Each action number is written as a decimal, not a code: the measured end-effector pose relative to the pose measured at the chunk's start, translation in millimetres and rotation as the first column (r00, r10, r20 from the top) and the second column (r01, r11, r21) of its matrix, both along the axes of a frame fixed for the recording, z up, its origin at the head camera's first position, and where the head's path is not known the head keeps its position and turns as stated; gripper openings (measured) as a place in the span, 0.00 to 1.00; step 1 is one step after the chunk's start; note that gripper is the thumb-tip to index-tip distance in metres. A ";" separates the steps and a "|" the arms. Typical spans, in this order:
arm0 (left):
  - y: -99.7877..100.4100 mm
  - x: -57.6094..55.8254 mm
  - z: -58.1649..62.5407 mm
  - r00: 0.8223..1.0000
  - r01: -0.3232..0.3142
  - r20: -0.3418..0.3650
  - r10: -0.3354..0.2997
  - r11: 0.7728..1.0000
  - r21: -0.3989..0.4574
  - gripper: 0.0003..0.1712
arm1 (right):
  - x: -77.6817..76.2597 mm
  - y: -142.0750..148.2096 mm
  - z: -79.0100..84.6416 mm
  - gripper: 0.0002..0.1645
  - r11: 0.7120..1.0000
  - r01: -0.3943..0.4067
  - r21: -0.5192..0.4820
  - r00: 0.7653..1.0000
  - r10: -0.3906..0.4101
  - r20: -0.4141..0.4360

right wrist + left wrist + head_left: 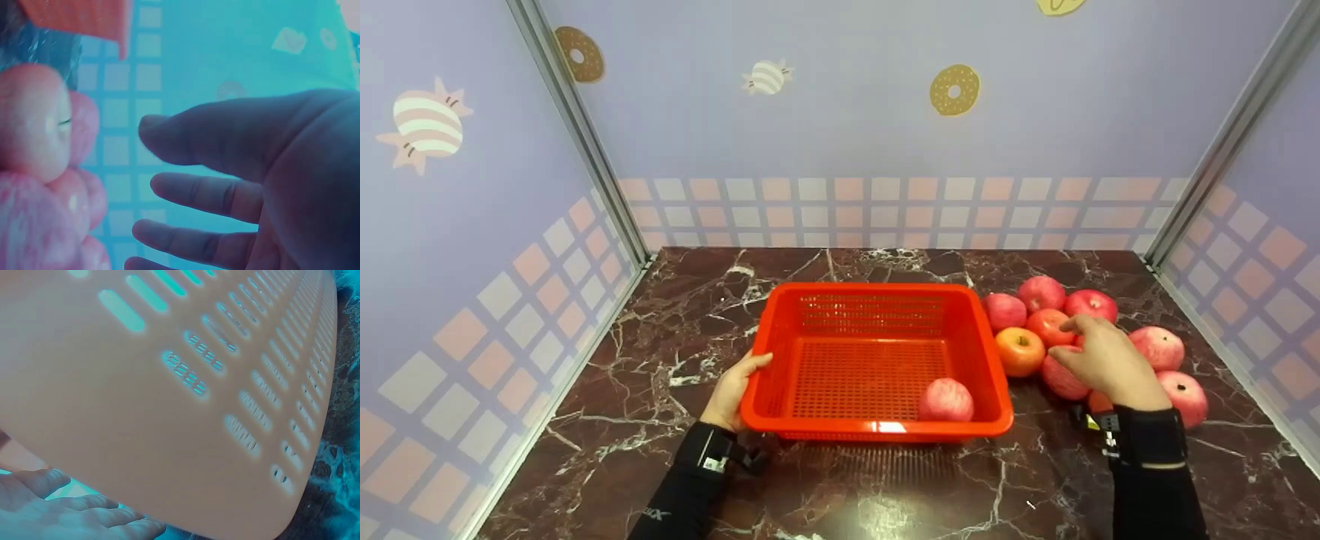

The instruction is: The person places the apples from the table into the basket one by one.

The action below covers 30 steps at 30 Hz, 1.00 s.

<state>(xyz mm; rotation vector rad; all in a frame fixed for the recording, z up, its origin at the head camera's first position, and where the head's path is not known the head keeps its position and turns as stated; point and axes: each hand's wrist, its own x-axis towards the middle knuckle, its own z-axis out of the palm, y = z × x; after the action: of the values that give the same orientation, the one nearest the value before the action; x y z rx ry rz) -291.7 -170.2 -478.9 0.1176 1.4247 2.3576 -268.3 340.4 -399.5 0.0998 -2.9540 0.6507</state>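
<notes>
While the left hand [731, 394] grips the near-vertical left side of the red basket [877, 429], its thumb resting on the rim and its other fingers against the outer wall, the right hand [1110, 364] reaches over a cluster of apples with its thumb and fingers spread and nothing between them. Just ahead of the right fingertips sits a red apple [1047, 325], and to their left is a yellow-orange apple [1020, 352] near the basket wall. Below the right thumb, toward the person, lies a pink apple [1063, 379], partly hidden by the hand. Farther beyond the fingertips rest three more apples, among them a round pink one [1041, 293]; right of the knuckles are two pale pink apples [1183, 399]. Well across from the left fingers, inside the basket at its near right corner, lies a single apple [946, 400]. Under both hands stretches a dark marbled tabletop [900, 495], and past the fingers stands a lilac wall [855, 127] with checkered squares.
</notes>
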 end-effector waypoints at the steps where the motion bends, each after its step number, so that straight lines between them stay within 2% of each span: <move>1: 0.1 0.0 0.0 1.000 -0.001 -0.001 0.001 1.000 -0.003 0.32 | -1.6 2.0 -2.3 0.28 1.000 0.005 0.010 1.000 -0.005 0.005; 4: 0.2 -0.1 -0.1 1.000 -0.001 -0.002 0.001 1.000 -0.008 0.32 | -5.6 6.7 -8.8 0.29 0.999 0.021 0.034 1.000 -0.022 0.020; 13: -0.2 0.0 0.2 1.000 0.009 -0.007 -0.008 1.000 0.009 0.31 | -15.5 15.3 -23.6 0.39 0.994 0.053 0.091 0.997 -0.058 0.052; 21: -0.4 0.0 0.0 1.000 0.007 -0.004 -0.007 1.000 0.011 0.31 | -21.6 17.0 -33.5 0.49 0.993 0.049 0.108 0.992 -0.060 0.107; 30: -0.8 0.0 -1.3 1.000 0.014 -0.022 -0.013 1.000 0.007 0.31 | -22.0 14.4 -38.8 0.54 0.994 0.068 0.091 0.987 -0.080 0.138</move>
<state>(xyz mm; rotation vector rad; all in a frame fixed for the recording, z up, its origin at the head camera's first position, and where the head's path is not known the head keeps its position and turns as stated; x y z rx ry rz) -291.7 -171.1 -480.2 0.1555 1.4216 2.3576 -290.3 354.8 -438.3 -0.0513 -3.1048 0.5426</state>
